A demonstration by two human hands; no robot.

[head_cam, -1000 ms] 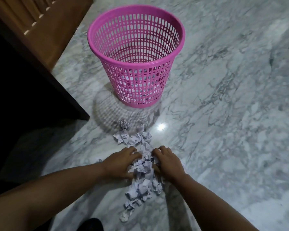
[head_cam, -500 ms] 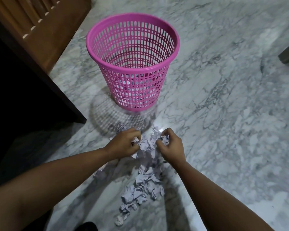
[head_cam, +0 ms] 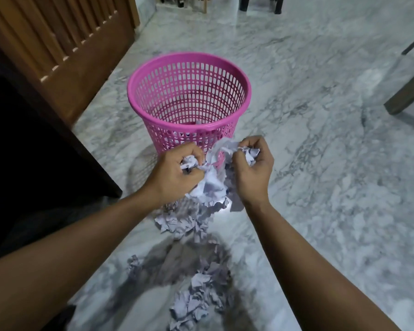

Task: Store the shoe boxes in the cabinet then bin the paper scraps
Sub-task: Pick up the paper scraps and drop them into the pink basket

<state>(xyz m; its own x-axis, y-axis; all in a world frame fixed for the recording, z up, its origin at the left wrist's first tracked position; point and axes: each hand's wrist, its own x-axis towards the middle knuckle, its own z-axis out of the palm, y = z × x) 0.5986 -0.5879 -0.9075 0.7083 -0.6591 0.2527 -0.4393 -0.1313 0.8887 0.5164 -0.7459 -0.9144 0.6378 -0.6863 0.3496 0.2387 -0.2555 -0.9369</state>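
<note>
A pink mesh bin (head_cam: 189, 68) stands upright on the marble floor, with a few scraps visible at its bottom. My left hand (head_cam: 175, 174) and my right hand (head_cam: 252, 172) are both closed on a bunch of crumpled white paper scraps (head_cam: 212, 185), held off the floor just in front of the bin's near wall. More loose paper scraps (head_cam: 196, 304) lie on the floor below and behind my hands, trailing toward me. No shoe boxes are in view.
A wooden slatted cabinet door (head_cam: 58, 44) stands at the left, with a dark opening (head_cam: 22, 151) beside it. A furniture leg (head_cam: 409, 91) is at the right edge. Marble floor (head_cam: 332, 187) spreads to the right.
Both hands have gathered a bunch of scraps off the floor and lifted it up toward the bin. The view has tilted upward.
</note>
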